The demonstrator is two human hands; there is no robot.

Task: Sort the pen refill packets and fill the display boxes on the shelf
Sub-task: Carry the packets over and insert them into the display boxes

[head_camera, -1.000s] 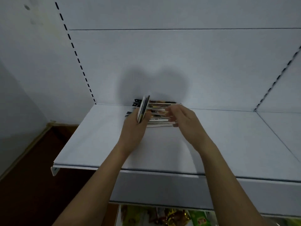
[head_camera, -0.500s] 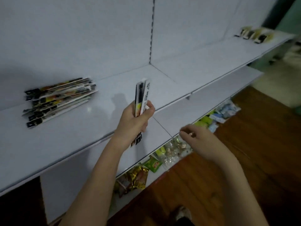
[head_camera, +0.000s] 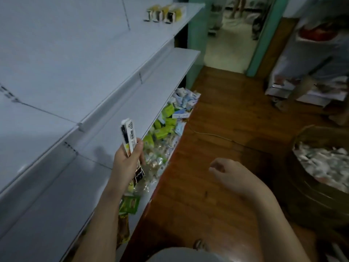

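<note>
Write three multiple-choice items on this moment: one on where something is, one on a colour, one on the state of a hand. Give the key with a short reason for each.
1. Where do the display boxes stand?
A. On the floor by the doorway
B. At the far end of the upper shelf
C. In the right hand

2. What colour is the floor?
A. Brown wood
B. White tile
C. Blue carpet

3. What is the left hand doing?
A. Resting flat on the shelf
B. Hanging idle with nothing in it
C. Gripping a few pen refill packets held upright

Key: 1 B, the small yellow and black boxes sit in a row near the shelf's far edge. 2 A, reddish-brown planks run along the shelving. 3 C, the fingers and thumb wrap round the packets, which stick up above the hand, while the right hand holds nothing, its fingers loosely curled.
</note>
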